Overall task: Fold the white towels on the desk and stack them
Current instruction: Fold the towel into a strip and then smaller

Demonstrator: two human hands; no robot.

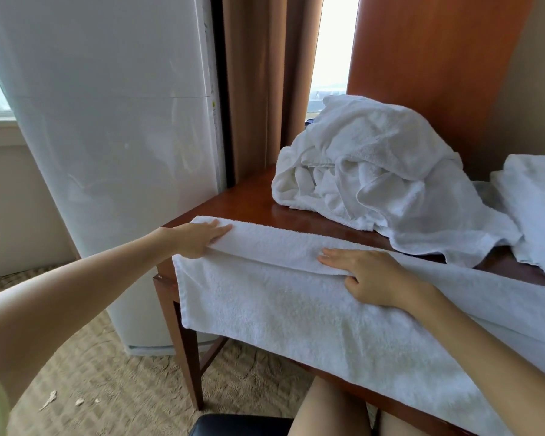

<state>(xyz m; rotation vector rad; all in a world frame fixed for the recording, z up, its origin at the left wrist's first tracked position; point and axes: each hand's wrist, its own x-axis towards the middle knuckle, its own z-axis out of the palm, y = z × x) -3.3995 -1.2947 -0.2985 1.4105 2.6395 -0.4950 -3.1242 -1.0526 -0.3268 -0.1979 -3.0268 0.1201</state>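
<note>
A long white towel (290, 309) lies across the wooden desk (252, 196), its near side hanging over the front edge. Its far edge is folded toward me as a narrow flap. My left hand (199, 239) holds the flap's left end near the desk corner, fingers flat on top and thumb hidden beneath. My right hand (368, 275) holds the flap's near edge further right, fingers straight on top and thumb tucked at the edge. A crumpled heap of white towels (375, 171) sits behind. A folded white towel (538, 209) lies at the far right.
A tall white appliance (114, 136) stands left of the desk, with brown curtains (258, 83) and a window behind. A wooden panel (431, 58) rises behind the heap. A dark chair seat (239, 426) and my knees are below the desk front. The floor is carpeted.
</note>
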